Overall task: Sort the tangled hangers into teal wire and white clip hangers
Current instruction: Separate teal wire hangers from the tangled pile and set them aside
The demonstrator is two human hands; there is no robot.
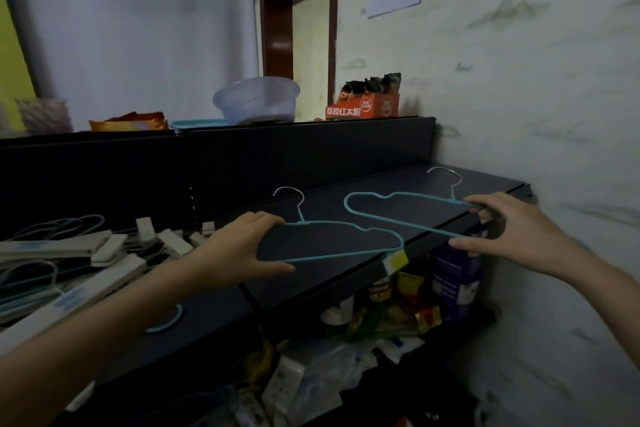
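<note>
Teal wire is in both hands, seen from the head camera. The left hand (pixel 239 246) grips the first hanger (pixel 322 222) at its left end, with fingers over the top wire and the thumb under the lower one. The right hand (pixel 512 229) pinches the second hanger (pixel 422 197) at its right end, near the base of the hook. Both hangers are over the dark shelf (pixel 381 180); I cannot tell whether they touch it. The pile (pixel 86 253), with white clip hangers (pixel 104 246) and more teal wire, lies at the left.

I see some risks. The right tip of the first hanger is very near the lower bar of the second, so they may catch together if the hands come closer. Both holds are at one end only, so a hanger may swing or slip. If it is put too near the front edge, it may fall among the cans (pixel 412 281) below.

For containers: a clear bowl (pixel 256 100) stands on a teal tray (pixel 197 123) on the top ledge, and what is inside I cannot tell. An orange box (pixel 363 107) holds dark packets (pixel 377 81) that stand upright.
</note>
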